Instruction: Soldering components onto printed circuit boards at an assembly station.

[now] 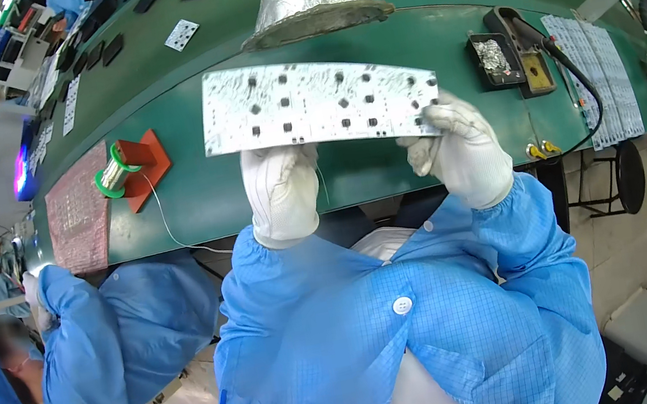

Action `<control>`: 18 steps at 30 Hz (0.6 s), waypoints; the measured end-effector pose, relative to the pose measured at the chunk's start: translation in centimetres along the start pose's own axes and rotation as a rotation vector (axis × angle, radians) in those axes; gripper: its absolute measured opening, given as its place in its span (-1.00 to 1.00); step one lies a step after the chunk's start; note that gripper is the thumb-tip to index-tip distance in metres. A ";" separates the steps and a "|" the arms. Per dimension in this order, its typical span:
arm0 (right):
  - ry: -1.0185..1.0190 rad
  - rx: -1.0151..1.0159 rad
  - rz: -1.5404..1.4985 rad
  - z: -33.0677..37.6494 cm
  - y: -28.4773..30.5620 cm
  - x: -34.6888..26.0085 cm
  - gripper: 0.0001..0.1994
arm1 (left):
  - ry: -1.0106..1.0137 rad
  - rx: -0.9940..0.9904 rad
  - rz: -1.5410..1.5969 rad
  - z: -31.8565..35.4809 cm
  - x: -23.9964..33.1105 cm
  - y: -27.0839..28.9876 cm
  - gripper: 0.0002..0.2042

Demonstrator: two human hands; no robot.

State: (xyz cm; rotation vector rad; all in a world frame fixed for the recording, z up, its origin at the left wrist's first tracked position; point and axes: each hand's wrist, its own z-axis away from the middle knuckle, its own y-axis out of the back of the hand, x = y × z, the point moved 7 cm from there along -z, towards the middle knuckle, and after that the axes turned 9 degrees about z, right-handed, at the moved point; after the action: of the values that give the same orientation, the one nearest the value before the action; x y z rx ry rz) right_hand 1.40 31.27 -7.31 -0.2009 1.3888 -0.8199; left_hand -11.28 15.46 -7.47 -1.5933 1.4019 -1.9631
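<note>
Both gloved hands, left hand (pixel 280 188) and right hand (pixel 461 146), had fingers clamped on the white circuit board (pixel 316 103), held up over the green bench (pixel 385 162). Looked like the inspection step to me. Next move probably needed a steady tilt.

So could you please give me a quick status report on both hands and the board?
Left hand and right hand gloved, each with a grip on the white circuit board. Board held up over the green bench. Nothing in the way.

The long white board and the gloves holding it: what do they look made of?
The white circuit board looks like rigid laminate with a matte white coat, speckled with pads and small dark parts. The gloves on the left hand and right hand look like soft white knit fabric, wrinkled at the fingers.
</note>
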 end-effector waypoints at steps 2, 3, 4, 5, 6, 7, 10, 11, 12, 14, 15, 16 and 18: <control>0.111 0.035 0.219 -0.1 -0.1 -1.3 -0.56 | 0.138 -0.026 0.035 0.8 -1.1 -0.7 -0.29; 0.112 0.031 0.208 -0.2 -0.3 -1.3 -0.56 | 0.136 -0.144 0.053 1.4 -1.7 -0.7 -0.30; 0.152 0.032 0.315 0.0 -0.6 -1.5 -0.53 | 0.136 -0.259 0.072 2.2 -1.8 -1.5 -0.30; 0.192 0.036 0.422 0.2 -0.9 -1.6 -0.49 | 0.134 -0.189 0.122 2.7 -2.3 -1.5 -0.40; 0.191 0.036 0.412 0.5 -1.3 -1.6 -0.49 | 0.137 -0.187 0.112 2.7 -2.1 -1.3 -0.40; 0.160 0.010 0.450 0.7 -1.7 -1.6 -0.46 | 0.023 -0.193 -0.177 2.5 -1.4 -1.1 -0.47; 0.126 -0.041 0.498 1.2 -2.1 -1.6 -0.38 | -0.324 -0.217 -1.033 2.0 0.1 -1.3 -0.60; 0.176 -0.035 0.597 1.3 -2.3 -1.9 -0.38 | -0.406 -0.407 -0.979 2.2 0.3 -2.2 -0.55; 0.224 -0.027 0.695 1.4 -2.4 -2.3 -0.38 | -0.308 -0.338 -0.922 2.3 0.0 -1.7 -0.56; 0.221 0.019 0.694 1.5 -2.7 -2.3 -0.42 | -0.392 -0.261 -1.030 3.2 0.4 -3.0 -0.65; 0.215 0.053 0.701 1.6 -2.8 -2.3 -0.45 | -0.381 -0.274 -1.030 3.3 0.1 -4.4 -0.65; 0.208 0.072 0.708 1.6 -2.8 -2.4 -0.49 | -0.158 0.031 -0.529 3.0 0.2 -3.4 -0.70; 0.215 0.080 0.731 1.8 -2.9 -2.5 -0.51 | 0.061 0.065 -0.068 3.1 -1.2 0.0 -0.75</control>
State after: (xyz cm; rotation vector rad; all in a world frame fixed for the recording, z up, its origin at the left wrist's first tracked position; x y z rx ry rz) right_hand 2.07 30.17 -3.28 0.4520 1.4780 -0.2844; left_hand -8.20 14.70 -8.40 -1.5848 1.3081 -2.0909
